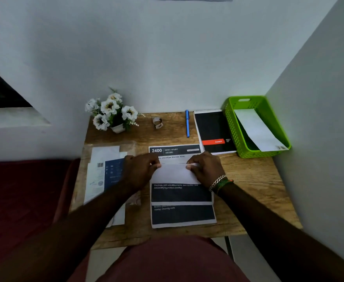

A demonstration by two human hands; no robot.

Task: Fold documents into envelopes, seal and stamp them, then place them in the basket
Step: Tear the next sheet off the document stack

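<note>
A printed sheet (182,214) is lying at the near middle of the desk (254,176), its dark text blocks facing up. A white folded flap (175,174) is lying across the sheet's middle, and both hands are pinching the flap's far edge. The left hand (139,169) is gripping that edge's left end between thumb and fingers; the right hand (206,166), with bracelets on its wrist, is gripping the right end. Beyond the fingers the sheet's header, reading "2400", is showing.

Left of the sheet, a pile of papers (106,174) is sitting partly under the left forearm. Farther back, a notepad (215,131) is lying just beside a green basket (233,129) in the far right corner, and an envelope (257,130) is leaning inside the basket. A pen (187,123), a tape roll (157,122) and a flowerpot (112,113) are standing along the wall.
</note>
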